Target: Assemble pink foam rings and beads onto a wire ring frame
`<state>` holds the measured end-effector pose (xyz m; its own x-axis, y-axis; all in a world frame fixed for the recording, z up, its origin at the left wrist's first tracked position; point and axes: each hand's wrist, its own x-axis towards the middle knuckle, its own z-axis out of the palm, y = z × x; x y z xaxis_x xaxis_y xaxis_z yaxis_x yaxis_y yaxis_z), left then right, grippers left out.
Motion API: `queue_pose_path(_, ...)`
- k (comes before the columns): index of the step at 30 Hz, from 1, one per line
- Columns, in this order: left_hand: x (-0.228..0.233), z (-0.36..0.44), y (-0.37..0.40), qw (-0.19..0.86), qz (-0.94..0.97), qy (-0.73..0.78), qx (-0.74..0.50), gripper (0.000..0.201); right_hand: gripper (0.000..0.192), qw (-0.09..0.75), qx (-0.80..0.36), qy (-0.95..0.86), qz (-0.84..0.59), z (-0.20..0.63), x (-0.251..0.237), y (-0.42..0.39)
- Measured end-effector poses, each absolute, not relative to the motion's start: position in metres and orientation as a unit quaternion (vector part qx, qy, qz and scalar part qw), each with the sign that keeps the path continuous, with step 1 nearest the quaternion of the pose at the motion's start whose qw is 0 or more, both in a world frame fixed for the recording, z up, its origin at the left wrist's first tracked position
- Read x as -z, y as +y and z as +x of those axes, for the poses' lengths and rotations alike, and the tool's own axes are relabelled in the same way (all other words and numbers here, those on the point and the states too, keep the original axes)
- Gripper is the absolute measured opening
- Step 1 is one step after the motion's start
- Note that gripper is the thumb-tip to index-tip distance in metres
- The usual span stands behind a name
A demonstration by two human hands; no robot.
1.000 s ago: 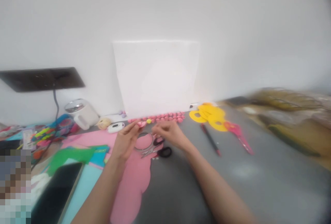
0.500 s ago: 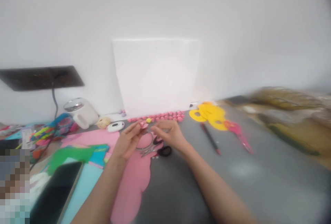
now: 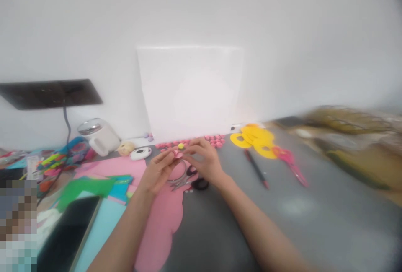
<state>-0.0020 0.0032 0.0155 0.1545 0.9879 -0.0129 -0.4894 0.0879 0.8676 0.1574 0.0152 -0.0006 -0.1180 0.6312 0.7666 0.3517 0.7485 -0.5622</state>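
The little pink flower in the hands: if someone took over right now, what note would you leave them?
Left hand: pinches a small pink flower piece at its fingertips, held up above the table.
Right hand: fingertips meet the same piece; a tiny yellow ball sits right at them, though whether it is gripped is too blurry to tell.
Under the hands: a thin ring and black-handled scissors lie on the pink sheet.
Done: a row of pink beads lies by the white board.
Left: the pink piece is not yet set down.
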Motion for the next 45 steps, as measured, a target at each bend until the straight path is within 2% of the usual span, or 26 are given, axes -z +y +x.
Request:
queue_pose_path(18, -0.0154, -0.0009, 0.0035, 0.665, 0.359, 0.334, -0.563, 0.018, 0.012, 0.495, -0.066, -0.797, -0.339, 0.1549, 0.0008, 0.0124)
queue_pose_path(29, -0.0123, -0.0009, 0.0035, 0.66, 0.362, 0.347, -0.56, 0.016, 0.011, 0.554, -0.019, -0.783, -0.283, 0.1515, 0.0021, 0.0119)
queue_pose_path(41, -0.0101, -0.0035, 0.005, 0.664, 0.347, 0.374, -0.547, 0.017, 0.012, 0.455, 0.053, -0.838, -0.297, 0.1532, 0.0043, 0.0114)
queue_pose_path(45, -0.0107, -0.0035, 0.0049, 0.673, 0.341, 0.373, -0.54, 0.016, 0.01, 0.447, 0.036, -0.826, -0.342, 0.1524, 0.0036, 0.0095)
